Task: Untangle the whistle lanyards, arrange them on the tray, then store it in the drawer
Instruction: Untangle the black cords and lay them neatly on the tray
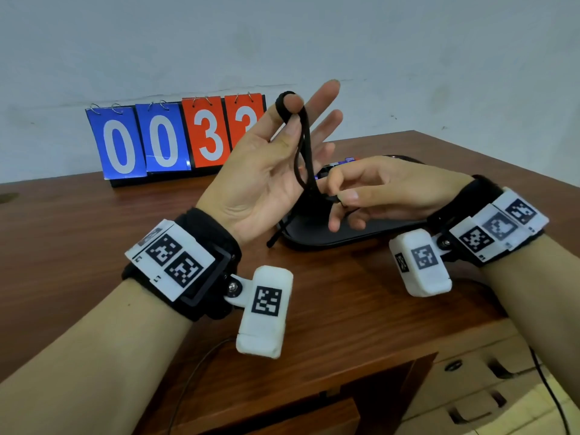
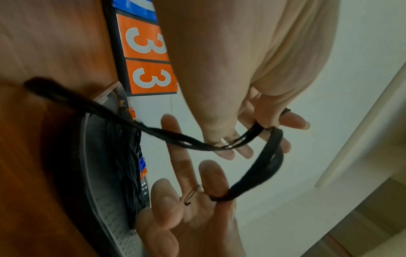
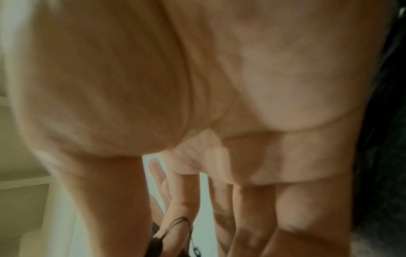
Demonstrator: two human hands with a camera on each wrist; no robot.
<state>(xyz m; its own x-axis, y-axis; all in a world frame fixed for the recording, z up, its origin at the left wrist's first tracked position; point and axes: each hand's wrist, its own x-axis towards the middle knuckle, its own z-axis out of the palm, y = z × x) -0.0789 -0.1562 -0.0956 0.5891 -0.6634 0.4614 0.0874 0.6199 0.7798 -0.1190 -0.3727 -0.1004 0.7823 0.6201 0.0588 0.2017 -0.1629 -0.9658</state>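
My left hand [image 1: 266, 171], fingers spread, carries the black lanyard [image 1: 306, 146] looped over its forefinger; right hand [image 1: 373, 189] pinches the strands, frame centre. Pull slowly, keep loop wide, over the tray [image 1: 314, 240].

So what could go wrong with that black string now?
The lanyard only hangs over one left hand fingertip, so it might slip off. The right hand pinches its lower part; pulling could tighten a knot. Its loose end trails off the tray and may snag.

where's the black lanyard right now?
In the head view the black lanyard hangs centre frame, looped over the left hand index finger, its lower part pinched by the right hand above the black tray.
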